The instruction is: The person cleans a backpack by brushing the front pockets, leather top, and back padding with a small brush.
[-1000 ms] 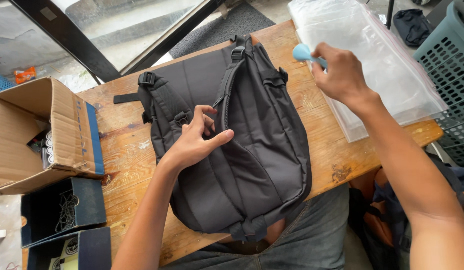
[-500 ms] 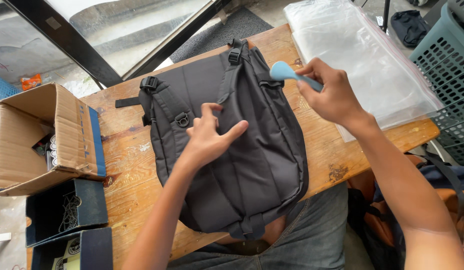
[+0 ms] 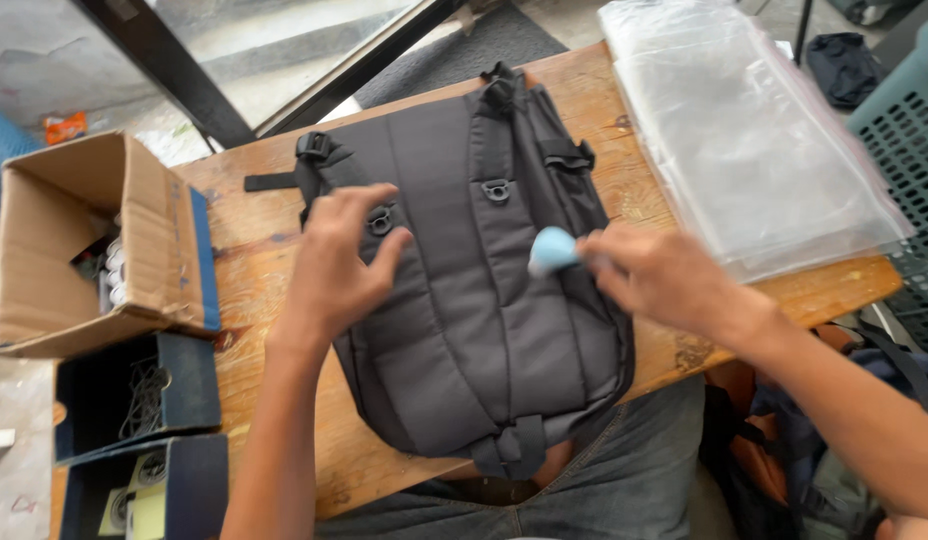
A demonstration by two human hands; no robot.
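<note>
Backpack: dark grey backpack (image 3: pixel 474 300) lies flat, back panel up, mid wooden table (image 3: pixel 264 290), bottom end hanging over the near edge.
L hand: left hand (image 3: pixel 339 265) open, fingers spread, fingertips pressing on the pack's upper left by a strap ring.
R hand: right hand (image 3: pixel 659 275) closed in a pinch on a small light-blue object (image 3: pixel 552 250), held just above the pack's right side (kind of tool can't be told, blurred).
Cardboard box: open brown box w/ blue side strip (image 3: pixel 104 245) at table's left end; pale rounded items inside, unclear.
Dark boxes: two open dark-blue boxes (image 3: pixel 134 395) below it; upper holds coiled wire, lower holds pale cards.
Plastic bags: stack of clear flat bags (image 3: pixel 754 140) on table's right end.
Crate: teal mesh basket (image 3: pixel 904 130) far right, contents not visible.
</note>
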